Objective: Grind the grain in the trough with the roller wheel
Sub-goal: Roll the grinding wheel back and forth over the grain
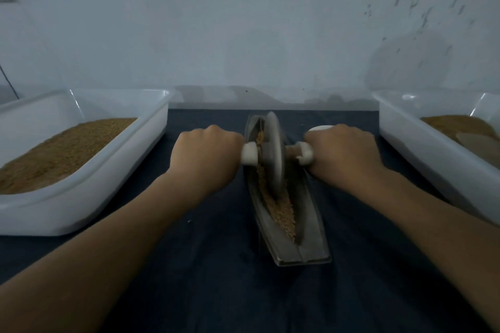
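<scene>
Trough (303, 249) centre of dark cloth (216, 278); long axis 11–5 o'clock, far tip at 11. Roller wheel (274, 149) upright in far half, axle 9–3. Left hand (205, 154) and right hand (343, 154) each fisted round white handle (249, 153). Grain (281, 213) heaped toward 5. Risks: uneven push tips wheel off groove; overrun spills grain; trough slides on cloth.

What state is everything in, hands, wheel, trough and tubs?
Roller wheel: upright in the trough, toward its far end.
Trough: holds grain along its groove.
Left hand: grips the left handle.
Right hand: grips the right handle.
Left tub: partly filled with brown grain.
Right tub: holds a brown heap.
</scene>
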